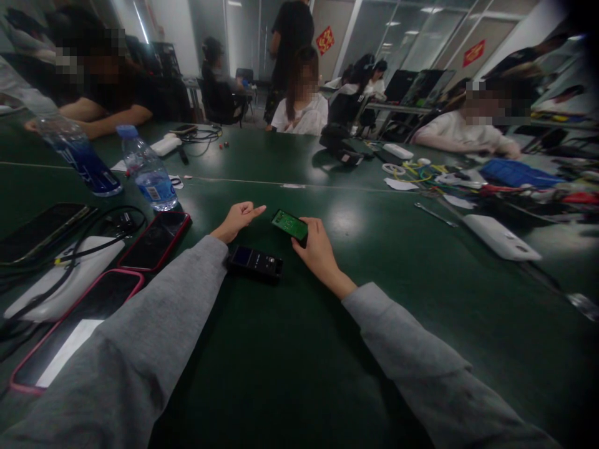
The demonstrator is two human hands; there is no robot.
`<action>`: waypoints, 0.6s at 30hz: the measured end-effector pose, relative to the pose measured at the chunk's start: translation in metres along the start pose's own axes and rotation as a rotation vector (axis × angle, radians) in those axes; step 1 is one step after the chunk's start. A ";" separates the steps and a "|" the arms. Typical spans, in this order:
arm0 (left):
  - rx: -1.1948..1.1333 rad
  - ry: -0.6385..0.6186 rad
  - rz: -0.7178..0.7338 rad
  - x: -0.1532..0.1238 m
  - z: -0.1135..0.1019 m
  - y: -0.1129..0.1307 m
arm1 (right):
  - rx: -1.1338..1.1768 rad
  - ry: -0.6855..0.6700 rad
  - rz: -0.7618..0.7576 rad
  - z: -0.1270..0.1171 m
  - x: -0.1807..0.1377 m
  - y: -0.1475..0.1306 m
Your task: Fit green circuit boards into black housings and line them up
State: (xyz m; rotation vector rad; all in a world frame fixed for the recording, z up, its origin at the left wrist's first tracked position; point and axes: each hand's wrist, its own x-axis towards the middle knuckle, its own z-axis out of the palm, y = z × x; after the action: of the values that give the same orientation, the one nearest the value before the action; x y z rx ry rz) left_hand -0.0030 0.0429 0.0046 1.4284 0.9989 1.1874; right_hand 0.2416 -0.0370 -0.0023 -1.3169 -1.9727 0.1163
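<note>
My right hand point(320, 251) grips a small, flat, dark-edged green circuit board point(290, 225), thumb on the near edge and fingers along the far side. The board is held tilted just above or on the table; which one I cannot tell. My left hand point(236, 221) is to the left of the board and apart from it, its index finger stretched toward the board and the other fingers curled. Nothing shows in it. Below both hands, close to my left wrist, lies a black handheld device point(257, 263) with a small screen and buttons.
At left lie a red-edged phone point(156, 240), a pink-edged phone point(79, 330), a white power bank point(65, 277) and a black cable. Behind them stand water bottles point(147, 171). On the right are a wrench point(435, 214), a white box point(500, 237) and a blue tray point(519, 173). Several people sit beyond.
</note>
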 end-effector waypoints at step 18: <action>0.006 0.002 0.005 0.000 0.000 0.000 | 0.057 -0.149 -0.103 -0.004 -0.002 -0.013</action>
State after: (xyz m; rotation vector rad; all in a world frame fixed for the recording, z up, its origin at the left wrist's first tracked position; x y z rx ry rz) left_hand -0.0031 0.0426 0.0045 1.4349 1.0018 1.1906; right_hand 0.2345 -0.0461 0.0056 -1.1973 -2.1425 0.2244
